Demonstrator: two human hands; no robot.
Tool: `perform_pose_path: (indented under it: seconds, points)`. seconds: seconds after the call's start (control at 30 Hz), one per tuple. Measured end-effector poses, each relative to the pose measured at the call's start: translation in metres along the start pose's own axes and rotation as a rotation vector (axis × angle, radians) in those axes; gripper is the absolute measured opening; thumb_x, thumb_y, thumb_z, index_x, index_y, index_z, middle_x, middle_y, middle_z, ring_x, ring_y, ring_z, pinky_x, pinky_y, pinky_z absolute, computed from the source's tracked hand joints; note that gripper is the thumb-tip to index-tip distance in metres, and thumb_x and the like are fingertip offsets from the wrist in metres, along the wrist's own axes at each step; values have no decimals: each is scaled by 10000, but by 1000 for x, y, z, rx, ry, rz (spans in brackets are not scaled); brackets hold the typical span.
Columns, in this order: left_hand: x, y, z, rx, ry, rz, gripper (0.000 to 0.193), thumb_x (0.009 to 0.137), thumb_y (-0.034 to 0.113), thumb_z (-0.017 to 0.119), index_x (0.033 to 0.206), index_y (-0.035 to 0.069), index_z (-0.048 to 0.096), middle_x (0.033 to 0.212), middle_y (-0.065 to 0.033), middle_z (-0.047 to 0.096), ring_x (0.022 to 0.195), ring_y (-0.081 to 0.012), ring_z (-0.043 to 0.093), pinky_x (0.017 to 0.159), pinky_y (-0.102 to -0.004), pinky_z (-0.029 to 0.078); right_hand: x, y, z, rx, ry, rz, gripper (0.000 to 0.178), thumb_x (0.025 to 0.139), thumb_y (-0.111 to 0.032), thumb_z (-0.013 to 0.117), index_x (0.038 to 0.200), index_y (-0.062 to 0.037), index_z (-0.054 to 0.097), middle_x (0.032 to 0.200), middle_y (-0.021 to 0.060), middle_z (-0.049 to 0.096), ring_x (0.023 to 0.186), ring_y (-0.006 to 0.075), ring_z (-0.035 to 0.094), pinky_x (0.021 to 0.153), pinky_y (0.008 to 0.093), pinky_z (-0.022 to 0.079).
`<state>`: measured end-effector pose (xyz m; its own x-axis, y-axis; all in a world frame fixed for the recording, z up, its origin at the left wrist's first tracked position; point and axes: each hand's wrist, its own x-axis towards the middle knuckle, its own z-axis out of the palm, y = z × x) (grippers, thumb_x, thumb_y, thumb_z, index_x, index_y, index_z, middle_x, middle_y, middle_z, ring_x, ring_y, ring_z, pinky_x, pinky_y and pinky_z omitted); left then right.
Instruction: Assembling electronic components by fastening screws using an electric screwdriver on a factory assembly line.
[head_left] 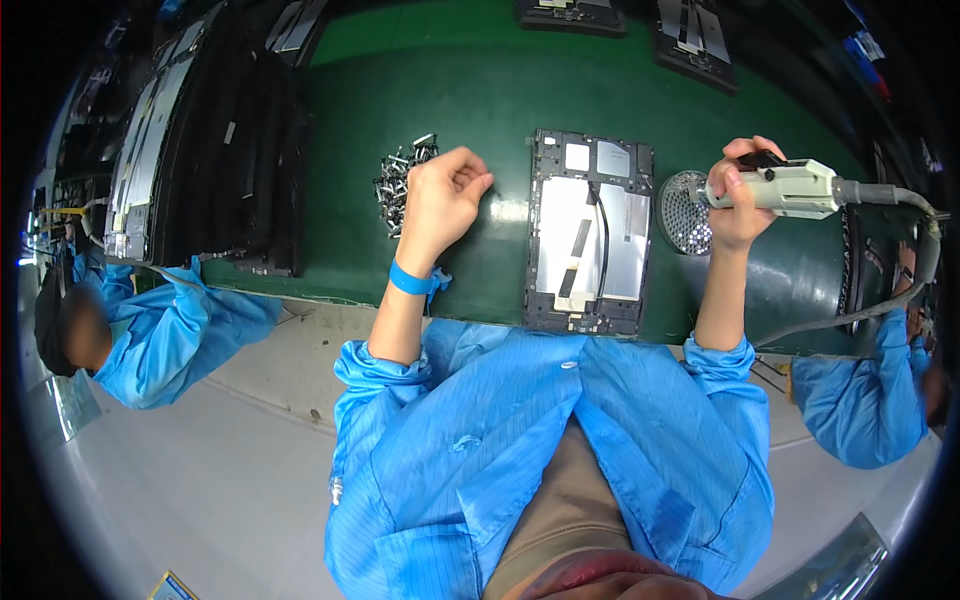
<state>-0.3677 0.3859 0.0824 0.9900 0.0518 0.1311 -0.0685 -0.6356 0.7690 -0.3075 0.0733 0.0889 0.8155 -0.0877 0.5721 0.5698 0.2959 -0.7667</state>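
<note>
Cream plastic gripped in right fingers (733,178): tubular electric screwdriver (805,190), beside round silver dish (674,230). Left fingers (464,162) curled, contents impossible to tell, near heaped black-and-silver metal parts (393,190). In between, flat on green counter (450,90), black-edged silver tablet shell (587,235): likely light, stiff, fragile; best taken by rim.

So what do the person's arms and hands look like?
The left hand and right hand wear no gloves. A blue wristband with a bunched bit at one side circles the left wrist; none shows on the right. Blue sleeves, faintly striped, stop near the elbows.
</note>
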Motion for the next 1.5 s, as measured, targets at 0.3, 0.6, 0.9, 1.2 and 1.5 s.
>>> perform_pose_path:
  seconds: [0.3, 0.6, 0.9, 1.2, 1.5]
  points:
    - [51, 5, 17, -800, -98, -375, 77, 838, -15, 590, 875, -60, 640, 834, -144, 678, 725, -165, 665, 650, -236, 523, 7, -9, 43, 180, 43, 95, 426, 745, 37, 553, 1160, 26, 457, 930, 165, 575, 550, 113, 489, 499, 233, 422]
    - [69, -3, 38, -368, -104, -201, 90, 757, -35, 678, 845, -24, 694, 754, -59, 674, 674, -89, 592, 638, -215, 474, 13, 0, 65, 223, -18, 78, 415, 747, 41, 561, 1152, 21, 473, 915, 152, 591, 545, 106, 504, 491, 226, 434]
    - [78, -5, 46, -119, -186, -4, 106, 731, -11, 699, 836, -12, 697, 710, -78, 671, 635, -89, 584, 592, -239, 459, 19, 7, 75, 225, -36, 80, 425, 747, 50, 553, 1161, 18, 462, 914, 159, 587, 545, 106, 500, 492, 232, 430]
    - [70, -21, 42, -339, -290, -156, 111, 743, -20, 692, 853, -26, 698, 705, -70, 653, 619, -89, 588, 603, -232, 491, 24, 28, 99, 297, -99, 102, 435, 761, 27, 555, 1179, 17, 436, 913, 157, 578, 542, 104, 487, 488, 228, 421]
    - [65, -34, 44, -556, -291, -225, 74, 736, -43, 679, 809, -42, 690, 720, -91, 678, 665, -109, 633, 608, -242, 506, 0, 73, 135, 262, -178, 173, 446, 760, -21, 603, 1174, 18, 441, 918, 157, 578, 588, 78, 477, 509, 204, 423]
